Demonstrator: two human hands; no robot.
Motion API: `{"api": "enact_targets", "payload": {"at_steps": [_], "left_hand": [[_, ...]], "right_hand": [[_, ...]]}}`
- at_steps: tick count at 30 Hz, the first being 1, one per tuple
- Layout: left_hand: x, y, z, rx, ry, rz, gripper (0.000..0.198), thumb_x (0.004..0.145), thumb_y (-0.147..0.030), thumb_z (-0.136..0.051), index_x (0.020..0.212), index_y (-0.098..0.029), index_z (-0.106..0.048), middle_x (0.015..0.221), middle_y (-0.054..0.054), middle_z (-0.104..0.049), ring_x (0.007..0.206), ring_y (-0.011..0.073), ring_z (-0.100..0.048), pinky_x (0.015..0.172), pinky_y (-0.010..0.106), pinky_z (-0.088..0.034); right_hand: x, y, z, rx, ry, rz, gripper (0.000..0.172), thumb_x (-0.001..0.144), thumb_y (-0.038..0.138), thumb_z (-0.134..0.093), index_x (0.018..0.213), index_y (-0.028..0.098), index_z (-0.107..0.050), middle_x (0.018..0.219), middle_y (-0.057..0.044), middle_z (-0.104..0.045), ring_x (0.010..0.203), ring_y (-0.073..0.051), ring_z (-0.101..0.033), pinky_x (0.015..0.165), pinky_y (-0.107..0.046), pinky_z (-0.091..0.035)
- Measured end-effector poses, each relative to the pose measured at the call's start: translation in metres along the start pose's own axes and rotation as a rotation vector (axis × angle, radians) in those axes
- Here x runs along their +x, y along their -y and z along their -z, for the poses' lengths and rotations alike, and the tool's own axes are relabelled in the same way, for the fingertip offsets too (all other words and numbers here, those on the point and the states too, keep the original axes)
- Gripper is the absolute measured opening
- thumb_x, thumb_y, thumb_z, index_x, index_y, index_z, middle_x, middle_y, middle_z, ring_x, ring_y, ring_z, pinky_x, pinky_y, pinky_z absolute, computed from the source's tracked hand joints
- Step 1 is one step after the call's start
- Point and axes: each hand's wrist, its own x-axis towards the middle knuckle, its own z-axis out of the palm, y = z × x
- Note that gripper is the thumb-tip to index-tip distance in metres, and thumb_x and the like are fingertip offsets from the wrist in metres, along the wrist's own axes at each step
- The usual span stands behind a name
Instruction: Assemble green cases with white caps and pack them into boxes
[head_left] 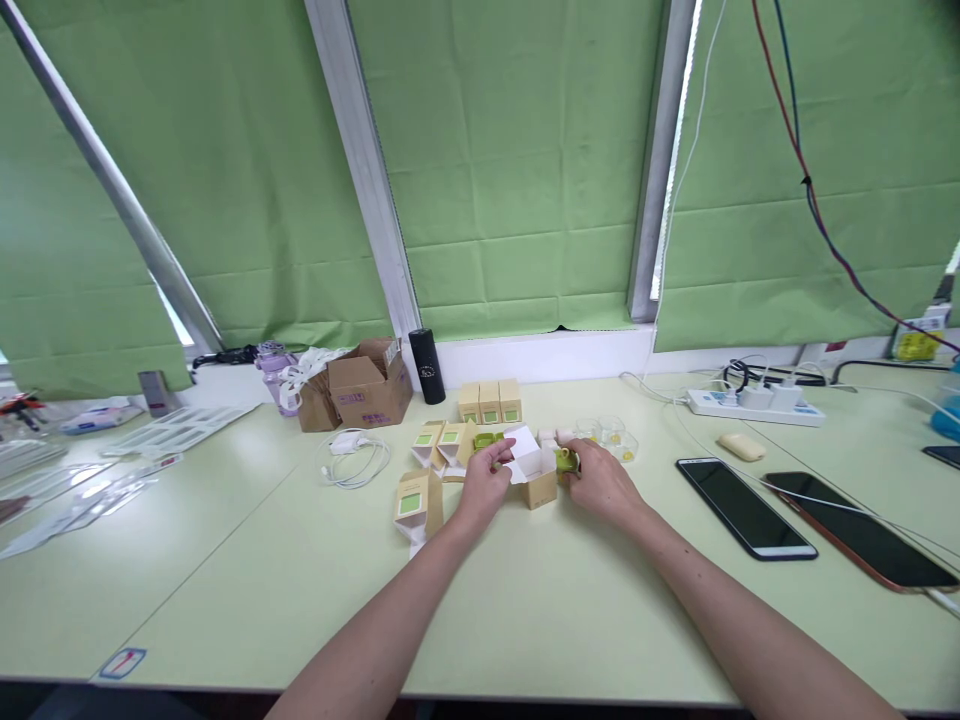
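Observation:
A small open cardboard box (pixel 540 490) with a raised white inner flap stands on the table between my hands. My left hand (pixel 486 480) is closed at its left side, its fingertips on the white flap. In the fingers of my right hand (pixel 604 480) is a small olive-green object (pixel 568 461), close to the box's right side; its exact kind is not clear. Behind the box lies another green piece (pixel 486 440), partly hidden by my left hand. Clear round plastic containers (pixel 611 432) sit just beyond my right hand.
Open small boxes (pixel 411 503) lie to the left, and closed ones (pixel 490 402) stand in a row behind. Farther back are a brown carton (pixel 371 390) and a black cylinder (pixel 427 367). Two phones (pixel 746 508), a charging case (pixel 742 447) and a power strip (pixel 757 405) occupy the right.

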Motion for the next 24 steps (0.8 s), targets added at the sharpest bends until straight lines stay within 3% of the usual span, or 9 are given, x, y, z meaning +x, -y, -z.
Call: {"api": "enact_targets", "payload": {"at_steps": [6, 11, 15, 19, 24], "left_hand": [[-0.001, -0.002, 0.002, 0.029, 0.001, -0.006, 0.063, 0.064, -0.005, -0.055, 0.123, -0.014, -0.077, 0.099, 0.010, -0.075, 0.096, 0.0242, -0.070, 0.085, 0.036, -0.055], [-0.003, -0.002, 0.001, 0.036, 0.013, -0.029, 0.061, 0.066, -0.005, -0.056, 0.122, -0.015, -0.077, 0.104, 0.011, -0.075, 0.103, 0.0252, -0.069, 0.093, 0.039, -0.054], [-0.005, -0.003, -0.001, 0.072, 0.040, -0.033, 0.062, 0.069, -0.004, -0.054, 0.126, -0.016, -0.075, 0.114, 0.012, -0.072, 0.113, 0.0267, -0.066, 0.106, 0.044, -0.049], [-0.009, -0.007, -0.002, 0.136, 0.080, -0.036, 0.062, 0.074, -0.004, -0.051, 0.131, -0.016, -0.073, 0.119, 0.013, -0.067, 0.119, 0.0259, -0.062, 0.113, 0.044, -0.045], [-0.013, -0.009, -0.003, 0.198, 0.107, -0.040, 0.061, 0.081, -0.007, -0.048, 0.136, -0.022, -0.071, 0.117, 0.010, -0.065, 0.117, 0.0250, -0.059, 0.114, 0.043, -0.043]], "right_hand": [[0.002, -0.003, 0.004, 0.019, -0.036, -0.001, 0.036, 0.084, 0.012, -0.065, 0.120, 0.018, -0.069, 0.114, -0.011, -0.072, 0.098, -0.024, -0.067, 0.079, -0.031, -0.043], [0.003, -0.003, 0.011, 0.189, -0.327, 0.032, 0.033, 0.089, 0.025, -0.064, 0.121, 0.019, -0.066, 0.117, -0.009, -0.072, 0.094, -0.024, -0.065, 0.081, -0.035, -0.048], [0.000, 0.001, 0.015, 0.507, -0.482, 0.135, 0.037, 0.092, 0.038, -0.062, 0.124, 0.019, -0.065, 0.122, -0.013, -0.071, 0.097, -0.026, -0.066, 0.074, -0.037, -0.054], [-0.006, 0.010, 0.014, 0.740, -0.476, 0.226, 0.040, 0.093, 0.043, -0.066, 0.127, 0.024, -0.065, 0.128, -0.012, -0.069, 0.106, -0.027, -0.065, 0.068, -0.033, -0.057], [-0.015, 0.021, 0.013, 0.740, -0.389, 0.328, 0.036, 0.096, 0.041, -0.063, 0.130, 0.028, -0.064, 0.131, -0.010, -0.068, 0.108, -0.026, -0.066, 0.065, -0.030, -0.058]]}}
